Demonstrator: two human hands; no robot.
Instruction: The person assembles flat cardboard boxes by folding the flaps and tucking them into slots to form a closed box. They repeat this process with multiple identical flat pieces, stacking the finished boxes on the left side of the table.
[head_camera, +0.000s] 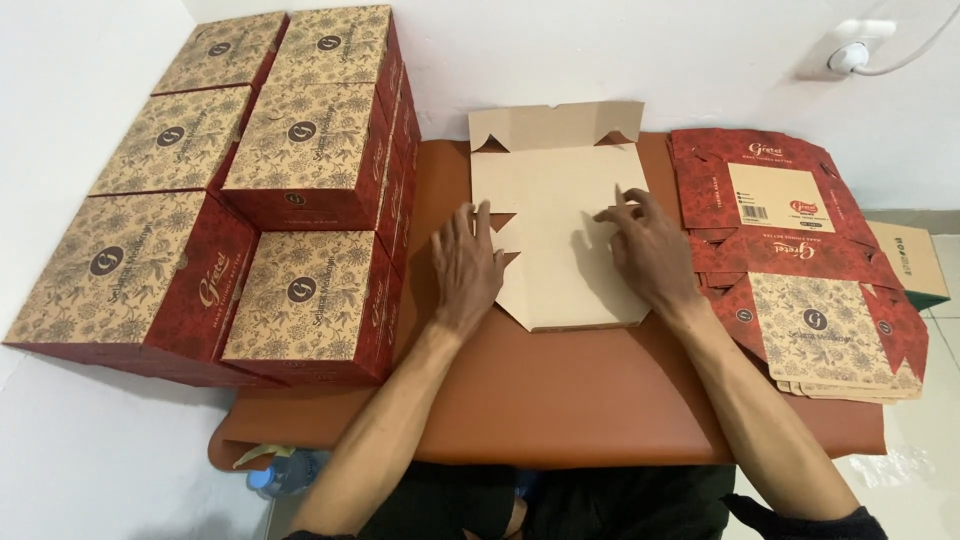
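Note:
A flat, unfolded cardboard box blank (555, 190) lies plain brown side up on the reddish-brown table (560, 400). My left hand (465, 265) rests flat on the blank's left edge, fingers spread over the side flaps. My right hand (645, 250) presses on the blank's right part, fingers bent and pointing left. Neither hand grips anything.
Several assembled red and tan patterned boxes (250, 190) are stacked at the left against the wall. A pile of flat printed box blanks (800, 260) lies at the table's right. A brown carton (915, 260) sits past that pile. A wall socket (850, 55) is at the upper right.

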